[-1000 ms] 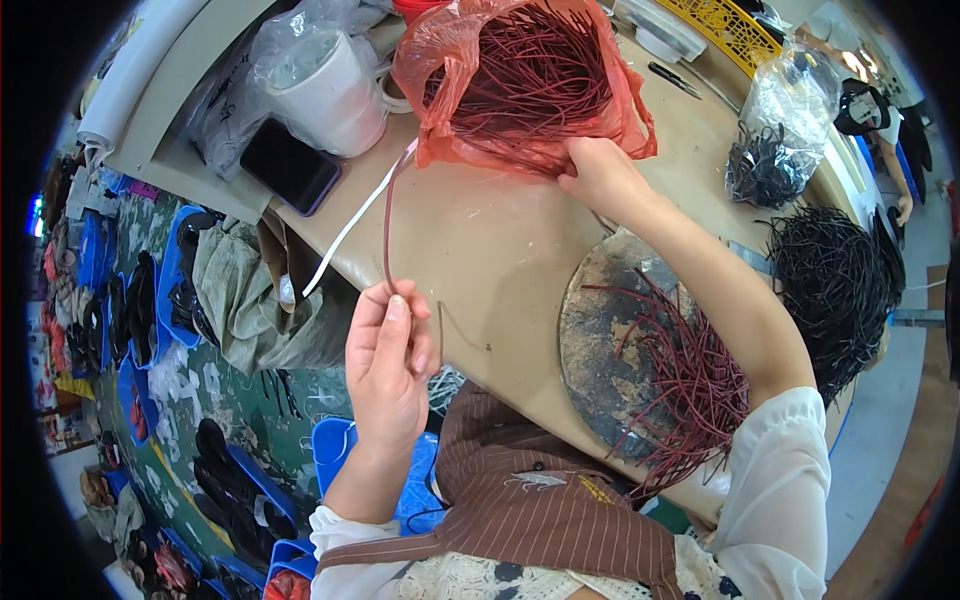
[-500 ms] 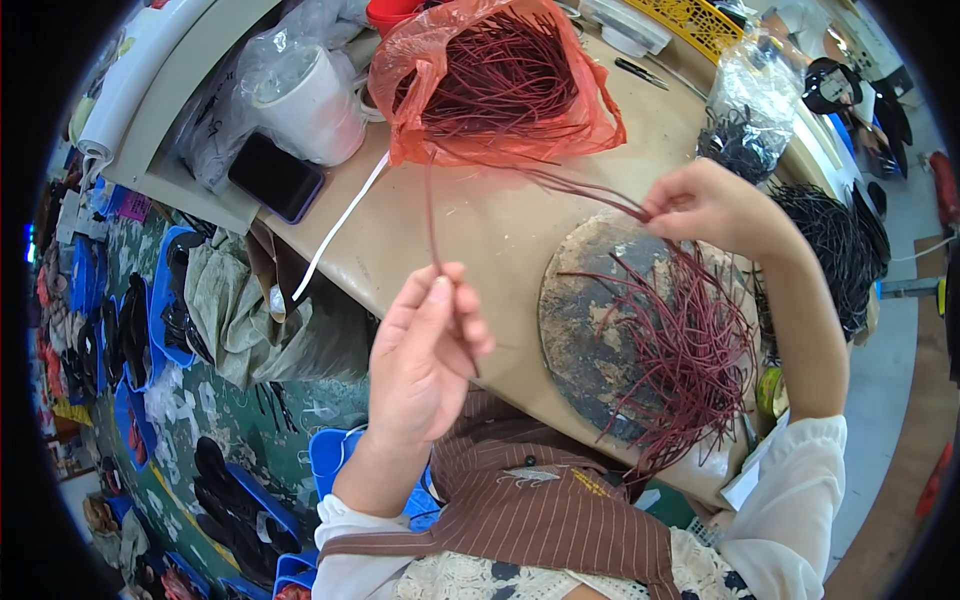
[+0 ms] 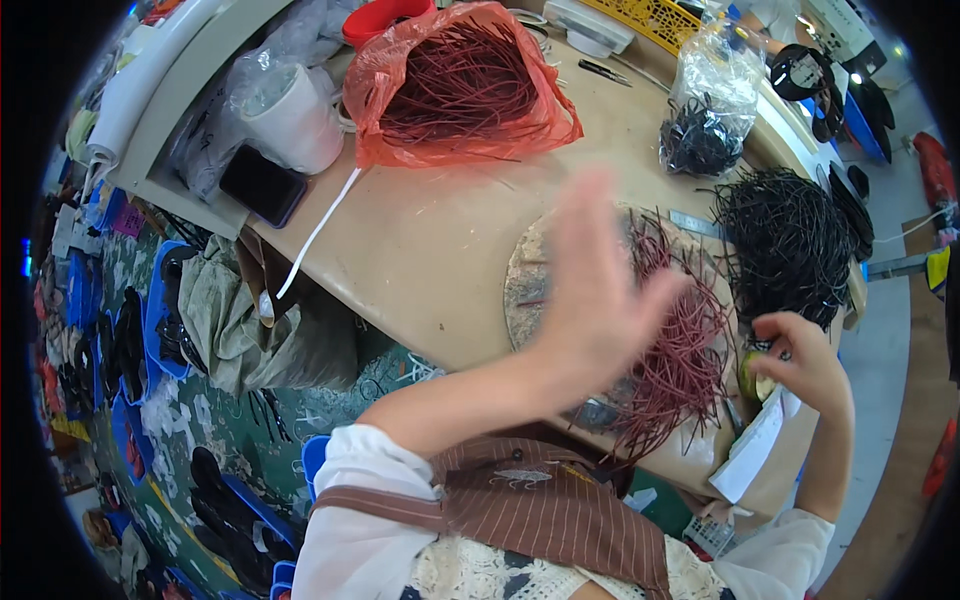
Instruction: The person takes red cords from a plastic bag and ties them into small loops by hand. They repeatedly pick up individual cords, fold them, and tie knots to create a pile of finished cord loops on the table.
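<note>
My left hand (image 3: 595, 300) is smeared by motion above the round worn board (image 3: 522, 262), fingers stretched out and thumb apart. No cord shows in it. Beneath and beside it, a loose pile of dark red cords (image 3: 685, 350) covers the board's right side. My right hand (image 3: 805, 368) is at the table's right edge, thumb and fingers apart, beside a small yellow-green round thing (image 3: 756, 376) whose kind I cannot make out. At the far side of the table, an orange-red plastic bag (image 3: 375, 105) gapes around more dark red cords (image 3: 465, 85).
A black cord bundle (image 3: 785, 240) lies on the right, near a clear bag (image 3: 715, 75) with black cords. On the left are a phone (image 3: 262, 186), a white roll (image 3: 295, 120) and a white strip (image 3: 318, 232). Small scissors-like tools (image 3: 605, 73) rest at the back.
My left hand has swung right over the board and no longer pinches a cord. My right hand has let go of the cords and come down to the right edge.
</note>
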A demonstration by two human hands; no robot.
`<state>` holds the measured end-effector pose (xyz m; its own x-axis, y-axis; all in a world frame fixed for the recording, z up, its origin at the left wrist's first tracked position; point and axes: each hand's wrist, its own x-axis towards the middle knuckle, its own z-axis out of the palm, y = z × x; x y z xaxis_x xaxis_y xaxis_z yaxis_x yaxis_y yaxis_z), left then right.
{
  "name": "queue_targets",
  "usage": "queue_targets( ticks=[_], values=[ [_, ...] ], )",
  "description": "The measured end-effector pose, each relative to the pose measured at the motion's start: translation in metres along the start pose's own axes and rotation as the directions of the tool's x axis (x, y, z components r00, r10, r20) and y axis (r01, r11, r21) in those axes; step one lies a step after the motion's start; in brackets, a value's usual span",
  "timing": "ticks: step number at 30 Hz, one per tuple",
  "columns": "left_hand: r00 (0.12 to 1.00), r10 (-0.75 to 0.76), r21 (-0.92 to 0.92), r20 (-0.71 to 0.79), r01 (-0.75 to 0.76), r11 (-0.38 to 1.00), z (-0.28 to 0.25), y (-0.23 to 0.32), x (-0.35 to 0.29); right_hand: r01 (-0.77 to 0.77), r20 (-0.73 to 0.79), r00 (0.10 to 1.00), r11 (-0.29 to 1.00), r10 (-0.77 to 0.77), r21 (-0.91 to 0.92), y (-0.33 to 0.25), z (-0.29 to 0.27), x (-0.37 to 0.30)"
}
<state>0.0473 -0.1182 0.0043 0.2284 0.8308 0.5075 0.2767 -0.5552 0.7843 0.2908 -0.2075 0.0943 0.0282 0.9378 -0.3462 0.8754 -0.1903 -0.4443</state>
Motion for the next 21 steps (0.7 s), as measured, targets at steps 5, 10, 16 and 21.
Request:
queue_targets(
  ticks=[5, 10, 16, 21],
  values=[
    [0.870, 0.081, 0.507, -0.487, 0.206, 0.837, -0.095, -0.094, 0.023, 0.258, -0.212, 0.945, 0.966, -0.250, 0.011, -0.019, 0.017, 0.093],
    [0.955, -0.005, 0.657, -0.297, 0.209, 0.725, -0.139, -0.134, 0.061, 0.094, -0.537, 0.816, 0.966, -0.214, -0.242, -0.084, 0.080, 0.249],
    [0.993, -0.111, -0.008, -0.034, 0.111, 0.994, -0.195, -0.076, 0.162, 0.330, -0.148, 0.939, 0.689, -0.311, 0.645, -0.128, -0.025, 0.308],
    [0.965, 0.037, 0.163, -0.259, 0.006, 0.987, -0.251, 0.003, 0.233, 0.447, -0.322, 0.825, 0.187, -0.465, 0.875, -0.206, -0.132, 0.217]
  ],
)
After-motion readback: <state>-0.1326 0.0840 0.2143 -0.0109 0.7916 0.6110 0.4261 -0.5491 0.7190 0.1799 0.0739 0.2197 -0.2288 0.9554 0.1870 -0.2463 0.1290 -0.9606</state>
